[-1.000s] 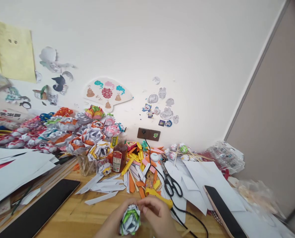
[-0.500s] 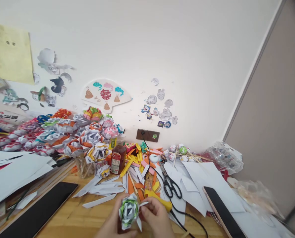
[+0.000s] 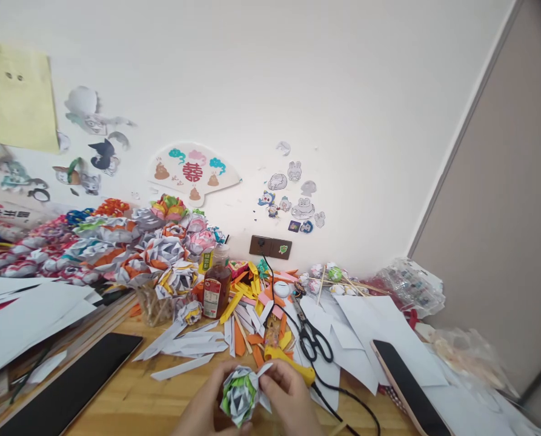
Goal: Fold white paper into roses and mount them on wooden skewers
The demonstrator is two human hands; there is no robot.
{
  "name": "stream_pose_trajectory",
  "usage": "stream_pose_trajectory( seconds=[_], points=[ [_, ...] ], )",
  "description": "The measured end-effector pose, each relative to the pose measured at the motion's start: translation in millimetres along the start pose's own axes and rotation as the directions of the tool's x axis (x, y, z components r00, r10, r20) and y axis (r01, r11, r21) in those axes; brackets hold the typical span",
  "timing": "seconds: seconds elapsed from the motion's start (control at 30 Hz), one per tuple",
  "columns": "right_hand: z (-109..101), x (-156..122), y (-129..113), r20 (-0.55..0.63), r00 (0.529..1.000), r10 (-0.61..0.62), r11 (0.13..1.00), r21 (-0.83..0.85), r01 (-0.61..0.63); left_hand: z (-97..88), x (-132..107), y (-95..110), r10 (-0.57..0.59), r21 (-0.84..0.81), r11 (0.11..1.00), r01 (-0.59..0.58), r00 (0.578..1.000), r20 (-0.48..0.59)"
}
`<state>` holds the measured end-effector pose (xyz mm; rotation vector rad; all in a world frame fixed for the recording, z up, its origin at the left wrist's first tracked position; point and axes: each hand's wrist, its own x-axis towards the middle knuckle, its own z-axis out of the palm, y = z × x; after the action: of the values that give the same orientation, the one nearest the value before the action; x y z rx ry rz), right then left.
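Observation:
At the bottom centre I hold a folded paper flower (image 3: 238,393) of white, grey and green strips over the wooden table (image 3: 129,399). My left hand (image 3: 204,409) cups it from the left with fingers curled under it. My right hand (image 3: 288,396) pinches a white paper strip at the flower's upper right edge. Both hands are cut off by the frame's lower edge.
Black scissors (image 3: 314,340), a yellow glue gun (image 3: 291,362) with a black cord, a brown bottle (image 3: 216,289), loose paper strips (image 3: 192,346), white sheets (image 3: 370,333) and a phone (image 3: 409,387) surround my hands. A dark tablet (image 3: 70,384) lies left. A heap of paper flowers (image 3: 129,248) fills the back left.
The flower rose and turned upright half a second ago, then dropped and tilted. My right fingers shifted to a white strip at its upper right.

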<state>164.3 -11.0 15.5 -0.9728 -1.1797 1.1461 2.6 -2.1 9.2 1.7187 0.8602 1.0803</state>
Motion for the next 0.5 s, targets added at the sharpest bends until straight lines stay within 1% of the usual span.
stream_pose_trajectory(
  seconds=[0.03, 0.1, 0.17, 0.23, 0.3, 0.33, 0.37, 0.4, 0.43, 0.47, 0.5],
  points=[
    [0, -1, 0, 0.006, 1.0, -0.015, 1.0, -0.018, 0.016, -1.0, 0, 2, 0.018, 0.035, 0.999, -0.017, 1.0, -0.008],
    [0, -2, 1, 0.008, 0.999, -0.033, 0.998, -0.059, 0.033, -3.1, -1, 2, 0.046, 0.07, 0.996, -0.047, 0.999, 0.01],
    [1, -2, 4, 0.009, 0.999, -0.035, 0.993, -0.109, 0.036, -4.8, -2, -3, 0.069, 0.069, 0.995, -0.072, 0.997, 0.042],
    [0, -3, 5, 0.031, 0.999, -0.032, 0.984, -0.175, 0.037, -5.5, -3, -10, 0.094, 0.067, 0.993, -0.097, 0.995, 0.046],
    [-4, -3, 4, 0.045, 0.997, -0.065, 0.953, -0.292, 0.075, -4.9, -4, -14, 0.105, 0.075, 0.991, -0.108, 0.994, 0.038],
    [-7, -3, 2, 0.046, 0.991, -0.123, 0.916, -0.38, 0.131, -4.2, -4, -14, 0.104, 0.072, 0.992, -0.106, 0.994, 0.034],
    [-10, -3, 0, 0.053, 0.976, -0.21, 0.849, -0.486, 0.209, -3.3, -4, -14, 0.104, 0.067, 0.992, -0.105, 0.994, 0.02],
    [-14, -2, -2, 0.073, 0.946, -0.314, 0.744, -0.6, 0.293, -2.5, -4, -13, 0.112, 0.065, 0.992, -0.111, 0.994, -0.009],
    [-18, -1, -3, 0.108, 0.902, -0.417, 0.605, -0.708, 0.365, -1.9, -3, -13, 0.126, 0.074, 0.99, -0.123, 0.991, -0.045],
    [-22, 0, -4, 0.154, 0.855, -0.495, 0.452, -0.795, 0.404, -1.7, -3, -12, 0.149, 0.094, 0.986, -0.14, 0.985, -0.088],
    [-26, 2, -4, 0.196, 0.821, -0.537, 0.313, -0.857, 0.409, -2.0, -3, -11, 0.177, 0.129, 0.979, -0.161, 0.975, -0.131]
  ],
)
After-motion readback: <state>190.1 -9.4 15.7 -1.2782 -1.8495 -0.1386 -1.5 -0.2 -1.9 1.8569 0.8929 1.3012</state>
